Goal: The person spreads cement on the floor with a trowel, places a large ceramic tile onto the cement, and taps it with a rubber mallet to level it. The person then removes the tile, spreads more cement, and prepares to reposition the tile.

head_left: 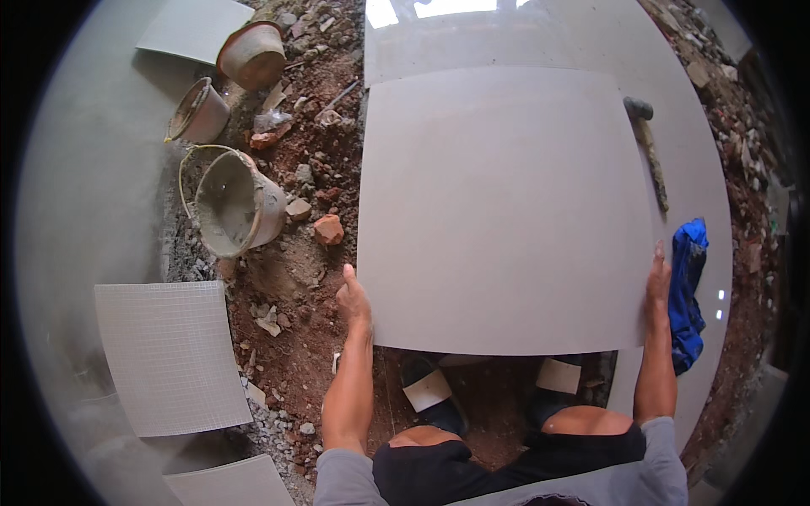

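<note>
In the head view, one big tile (pixel 502 211) in the middle of the frame, flat, pale and plain, near edge above two slippers (pixel 427 390) with pale straps. Left hand (pixel 356 305) at its left edge, right hand (pixel 658 282) at its right edge, so two hands in all. Left thumb up; other fingers mostly out of sight, and cannot tell how tightly closed on either side.

Three more tiles along the left: an upper tile (pixel 192 29) at upper left, a grid tile (pixel 173 358) with little squares at middle left, a low tile (pixel 236 485) at lower left. Three buckets (pixel 268 211) in the upper left, the lowest with grey mud inside. One hammer (pixel 652 160) and one blue cloth (pixel 687 295) at right. One orange stone (pixel 328 229) left of the big tile.

Shiny pale floor (pixel 688 160) at top and right, with bright light on it at the top. Bumpy red dirt (pixel 287 274) with stones down the left middle. Smooth grey ground (pixel 93 202) at far left. Rubble (pixel 747 160) along the right side.
</note>
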The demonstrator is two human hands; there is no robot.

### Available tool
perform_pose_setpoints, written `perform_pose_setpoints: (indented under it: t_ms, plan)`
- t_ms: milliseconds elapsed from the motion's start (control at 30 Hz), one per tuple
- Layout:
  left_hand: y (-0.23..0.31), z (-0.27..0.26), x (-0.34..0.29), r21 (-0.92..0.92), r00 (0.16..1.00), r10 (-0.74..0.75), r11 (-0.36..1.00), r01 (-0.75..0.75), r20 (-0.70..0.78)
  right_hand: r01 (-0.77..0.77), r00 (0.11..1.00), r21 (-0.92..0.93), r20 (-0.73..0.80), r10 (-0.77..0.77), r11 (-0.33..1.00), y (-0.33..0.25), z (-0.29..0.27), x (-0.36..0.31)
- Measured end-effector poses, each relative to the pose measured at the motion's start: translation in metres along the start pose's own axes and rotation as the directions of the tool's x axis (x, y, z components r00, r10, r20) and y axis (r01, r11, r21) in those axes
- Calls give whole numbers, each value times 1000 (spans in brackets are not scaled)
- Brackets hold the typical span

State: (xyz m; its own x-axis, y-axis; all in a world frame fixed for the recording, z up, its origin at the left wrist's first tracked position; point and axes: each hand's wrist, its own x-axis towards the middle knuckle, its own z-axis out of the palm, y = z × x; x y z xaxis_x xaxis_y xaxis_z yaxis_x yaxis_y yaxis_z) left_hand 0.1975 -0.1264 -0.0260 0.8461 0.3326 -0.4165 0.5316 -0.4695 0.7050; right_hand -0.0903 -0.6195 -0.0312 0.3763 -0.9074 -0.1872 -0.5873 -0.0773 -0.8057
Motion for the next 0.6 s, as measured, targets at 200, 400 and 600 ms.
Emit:
perform_pose_setpoints:
  t_ms: [200, 400, 600]
  plan:
    - [8, 14, 40, 167, 1000, 7, 986, -5, -16, -29, 999, -14, -27, 29, 999, 15, 39, 24]
    - [-8, 27, 49, 139, 999, -29, 990, 34, -39, -44, 999, -89, -14, 42, 995, 14, 44, 38]
    - [-14, 31, 52, 76, 998, -27, 997, 32, -57, -7, 998, -60, -64, 3, 998, 1, 52, 35]
